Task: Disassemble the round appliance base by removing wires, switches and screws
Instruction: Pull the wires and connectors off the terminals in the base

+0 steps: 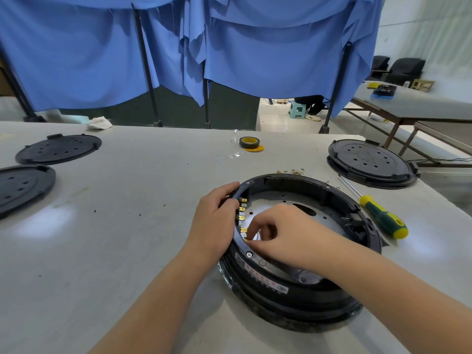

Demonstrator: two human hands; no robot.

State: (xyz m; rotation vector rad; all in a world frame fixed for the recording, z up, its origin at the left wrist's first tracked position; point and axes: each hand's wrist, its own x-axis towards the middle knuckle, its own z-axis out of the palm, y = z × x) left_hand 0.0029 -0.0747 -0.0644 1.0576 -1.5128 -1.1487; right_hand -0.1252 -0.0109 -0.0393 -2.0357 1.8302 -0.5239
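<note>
The round black appliance base (332,297) lies on the white table, its inside facing up, with a metal plate at the bottom. On its left inner wall sits a switch block with a row of brass terminals (242,215). My left hand (217,221) grips the left rim from outside, fingers curled over the edge by the switch block. Inside the ring, my right hand (278,233) has its fingers curled and pinches at the lower terminals; the fingertips hide what they hold. A second switch (353,226) sits on the right inner wall.
A green-and-yellow screwdriver (380,215) lies right of the base, with small brass screws and terminals (293,171) behind it. Another closed base (371,163) stands at the far right, two black covers (58,148) at the left, a tape roll (249,143) at the back.
</note>
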